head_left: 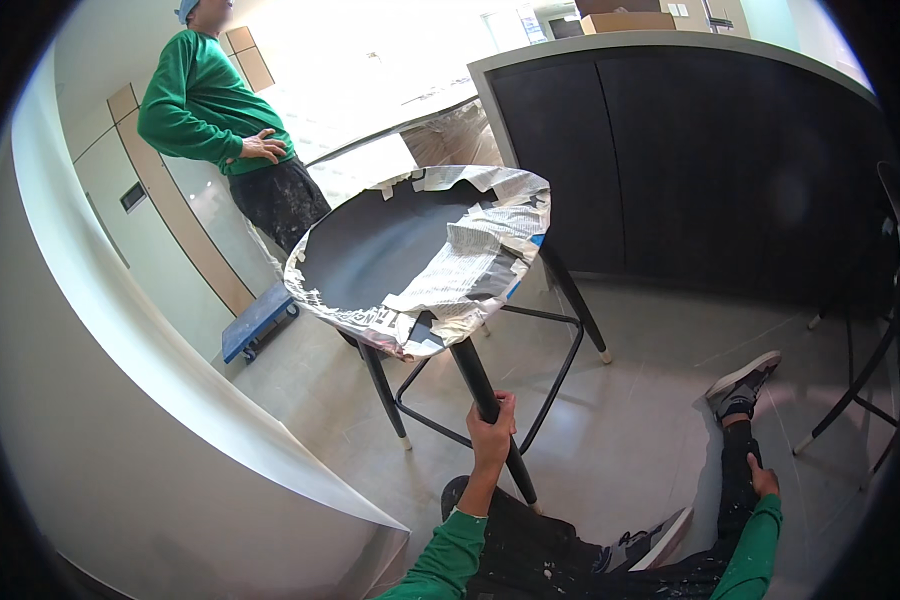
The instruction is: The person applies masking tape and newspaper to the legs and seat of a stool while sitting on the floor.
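A dark stool point(370, 250) stands in front of me on its black legs with pale tips. Torn newspaper point(460, 265) and tape wrap its rim and cover part of the seat; the rest of the seat surface is bare and dark. My left hand point(492, 428) is closed round the stool's near leg point(473, 378), about midway down. On my outstretched right lower leg point(738, 470) rests my right hand point(763, 478), holding no object, with a finger stretched along the shin. Its other fingers are partly hidden.
Behind the stool, at left, stands a person point(215, 110) in a green top, near a blue wheeled dolly point(258, 320). A dark counter point(710, 160) fills the far right, with a cardboard box point(625, 22) on top. Another dark chair point(875, 340) stands at right. A pale curved wall point(170, 430) borders my left.
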Action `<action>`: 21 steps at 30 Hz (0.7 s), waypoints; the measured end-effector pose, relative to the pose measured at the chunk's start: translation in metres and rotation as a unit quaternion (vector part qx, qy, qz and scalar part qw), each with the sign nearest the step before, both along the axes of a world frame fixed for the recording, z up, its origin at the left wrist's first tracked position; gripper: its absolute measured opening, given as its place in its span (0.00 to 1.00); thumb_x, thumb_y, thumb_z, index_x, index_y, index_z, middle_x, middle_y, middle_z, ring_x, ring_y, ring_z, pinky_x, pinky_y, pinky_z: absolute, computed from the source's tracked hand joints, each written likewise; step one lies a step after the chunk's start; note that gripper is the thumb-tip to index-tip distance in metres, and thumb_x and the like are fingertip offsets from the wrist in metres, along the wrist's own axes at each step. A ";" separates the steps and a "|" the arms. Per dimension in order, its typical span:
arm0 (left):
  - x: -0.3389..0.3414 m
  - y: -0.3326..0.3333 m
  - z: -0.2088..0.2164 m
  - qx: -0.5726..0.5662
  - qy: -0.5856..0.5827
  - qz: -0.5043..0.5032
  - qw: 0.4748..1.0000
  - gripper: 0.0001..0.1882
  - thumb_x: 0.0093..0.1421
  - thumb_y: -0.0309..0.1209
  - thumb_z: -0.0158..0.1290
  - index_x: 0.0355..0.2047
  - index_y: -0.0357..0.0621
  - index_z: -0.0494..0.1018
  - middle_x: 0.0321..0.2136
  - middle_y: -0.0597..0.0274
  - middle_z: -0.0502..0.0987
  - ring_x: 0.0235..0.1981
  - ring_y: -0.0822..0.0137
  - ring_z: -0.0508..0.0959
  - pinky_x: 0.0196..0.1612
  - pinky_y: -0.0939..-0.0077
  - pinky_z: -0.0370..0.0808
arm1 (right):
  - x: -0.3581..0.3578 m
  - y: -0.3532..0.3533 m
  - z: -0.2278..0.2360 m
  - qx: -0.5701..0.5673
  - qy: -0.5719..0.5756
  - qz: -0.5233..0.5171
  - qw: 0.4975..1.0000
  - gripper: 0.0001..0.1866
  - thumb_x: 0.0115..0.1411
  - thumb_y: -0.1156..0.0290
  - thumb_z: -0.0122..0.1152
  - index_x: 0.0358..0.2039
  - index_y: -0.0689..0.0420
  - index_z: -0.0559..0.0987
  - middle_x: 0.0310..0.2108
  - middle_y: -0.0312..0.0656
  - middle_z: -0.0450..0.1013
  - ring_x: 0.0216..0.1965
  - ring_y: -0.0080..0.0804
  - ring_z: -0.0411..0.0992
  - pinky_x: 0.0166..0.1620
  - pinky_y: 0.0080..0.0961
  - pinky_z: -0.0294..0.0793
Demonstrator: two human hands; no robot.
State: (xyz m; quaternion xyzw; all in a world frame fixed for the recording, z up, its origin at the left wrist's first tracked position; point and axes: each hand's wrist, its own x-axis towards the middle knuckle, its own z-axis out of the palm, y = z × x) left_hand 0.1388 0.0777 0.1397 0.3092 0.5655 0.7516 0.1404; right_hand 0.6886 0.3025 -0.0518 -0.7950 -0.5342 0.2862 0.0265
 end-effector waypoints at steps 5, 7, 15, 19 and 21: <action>0.001 0.001 0.001 0.000 -0.004 -0.003 1.000 0.09 0.65 0.29 0.58 0.36 0.35 0.73 0.17 0.69 0.69 0.14 0.78 0.68 0.19 0.81 0.66 | 0.006 0.003 -0.011 0.021 0.001 -0.007 1.000 0.62 0.52 0.19 0.49 0.52 0.80 0.74 0.55 0.71 0.70 0.60 0.62 0.69 0.62 0.47 0.66; 0.001 0.002 0.000 -0.001 0.001 -0.002 1.000 0.08 0.65 0.29 0.58 0.36 0.35 0.73 0.16 0.69 0.69 0.14 0.77 0.67 0.19 0.81 0.66 | 0.008 0.003 -0.012 0.018 0.011 -0.001 1.000 0.62 0.53 0.20 0.49 0.52 0.79 0.74 0.55 0.71 0.70 0.60 0.62 0.68 0.62 0.47 0.66; 0.003 -0.003 0.002 -0.008 0.009 0.013 1.000 0.07 0.64 0.27 0.59 0.35 0.35 0.74 0.17 0.68 0.71 0.15 0.78 0.69 0.19 0.82 0.65 | -0.005 -0.006 0.025 -0.040 0.020 0.022 0.999 0.64 0.54 0.19 0.44 0.58 0.79 0.70 0.61 0.69 0.65 0.65 0.60 0.63 0.67 0.43 0.60; 0.004 -0.001 0.002 0.006 0.001 0.017 1.000 0.07 0.64 0.27 0.59 0.35 0.35 0.74 0.16 0.69 0.70 0.14 0.78 0.69 0.19 0.82 0.65 | 0.012 0.000 -0.010 0.004 0.006 0.035 0.999 0.64 0.53 0.18 0.43 0.58 0.77 0.70 0.59 0.68 0.68 0.62 0.63 0.66 0.65 0.45 0.62; 0.002 0.001 0.001 -0.003 0.004 0.042 0.999 0.06 0.64 0.27 0.59 0.34 0.37 0.74 0.16 0.69 0.70 0.13 0.79 0.68 0.17 0.82 0.63 | 0.000 -0.004 0.003 -0.028 0.010 0.016 0.999 0.63 0.54 0.18 0.43 0.59 0.76 0.71 0.59 0.68 0.68 0.63 0.62 0.65 0.65 0.45 0.62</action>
